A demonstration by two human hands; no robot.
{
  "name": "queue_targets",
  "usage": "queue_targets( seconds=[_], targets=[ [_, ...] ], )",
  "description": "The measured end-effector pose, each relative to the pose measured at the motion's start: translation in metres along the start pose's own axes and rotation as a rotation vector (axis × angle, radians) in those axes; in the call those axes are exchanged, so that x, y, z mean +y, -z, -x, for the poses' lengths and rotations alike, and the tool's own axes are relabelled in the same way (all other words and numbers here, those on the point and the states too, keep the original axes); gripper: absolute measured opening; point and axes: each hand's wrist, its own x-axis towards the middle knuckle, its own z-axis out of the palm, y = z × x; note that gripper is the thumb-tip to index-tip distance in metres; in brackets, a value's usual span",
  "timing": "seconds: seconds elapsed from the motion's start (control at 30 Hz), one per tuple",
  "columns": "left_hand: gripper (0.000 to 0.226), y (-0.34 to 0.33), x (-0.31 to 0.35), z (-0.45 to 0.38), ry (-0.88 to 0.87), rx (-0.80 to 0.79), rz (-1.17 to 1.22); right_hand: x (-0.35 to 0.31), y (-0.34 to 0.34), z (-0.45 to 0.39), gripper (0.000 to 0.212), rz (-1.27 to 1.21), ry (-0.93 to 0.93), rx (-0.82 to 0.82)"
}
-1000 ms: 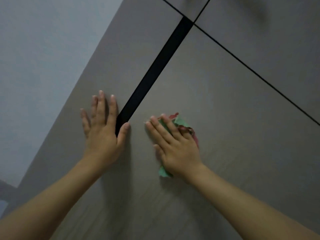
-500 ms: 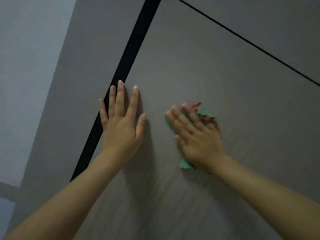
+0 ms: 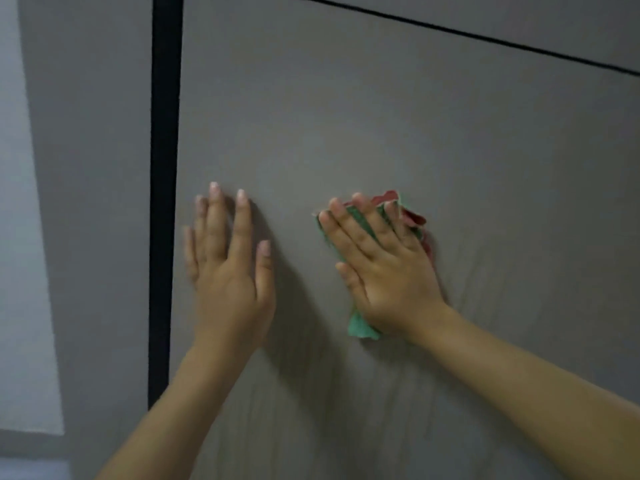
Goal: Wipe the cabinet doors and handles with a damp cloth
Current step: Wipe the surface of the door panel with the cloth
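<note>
Both hands have shifted rightward across the door [image 3: 381,116]. Left hand [image 3: 230,268] flat, braced; right hand [image 3: 384,265] flat, pressing cloth [image 3: 360,327]. Wiping in progress; next, sweep cloth onward.

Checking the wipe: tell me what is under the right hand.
A green and red cloth lies under the right hand, pressed flat against the cabinet door. Its edges show around the fingers and wrist; its middle is covered.

Flat hands [image 3: 388,268], cloth [image 3: 360,327] on door [image 3: 381,116]
</note>
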Motion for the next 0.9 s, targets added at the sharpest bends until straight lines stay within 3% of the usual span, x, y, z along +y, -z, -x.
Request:
queue_targets(
  seconds=[0.2, 0.27, 0.33, 0.4, 0.5, 0.57, 0.7, 0.9],
  targets=[
    [0.048, -0.008, 0.055, 0.01, -0.234, 0.05, 0.226, 0.008, 0.045, -0.004, 0.059, -0.855, -0.214, 0.104],
    [0.046, -0.021, 0.077, 0.015, -0.35, 0.021, 0.19, 0.014, 0.052, -0.004, 0.058, -1.126, -0.305, 0.134],
    [0.05, -0.039, 0.098, 0.019, -0.34, -0.041, 0.075, 0.019, 0.057, -0.003, 0.056, -1.296, -0.414, 0.252],
    [0.059, -0.058, 0.112, 0.028, -0.245, -0.073, -0.023, 0.028, 0.059, 0.009, 0.05, -1.134, -0.503, 0.354],
    [0.064, -0.08, 0.119, 0.035, -0.126, -0.036, -0.058, 0.042, 0.054, 0.036, 0.042, -0.506, -0.538, 0.405],
    [0.064, -0.087, 0.12, 0.019, -0.119, 0.025, -0.096, 0.048, 0.049, 0.05, 0.039, -0.293, -0.52, 0.391],
    [0.058, -0.081, 0.134, -0.038, -0.389, 0.049, -0.25, 0.065, 0.048, 0.076, 0.038, -0.159, -0.594, 0.353],
    [0.053, -0.066, 0.115, -0.034, -0.825, -0.112, -0.41, 0.072, 0.04, 0.092, 0.044, -0.177, -0.633, 0.32]
  ],
)
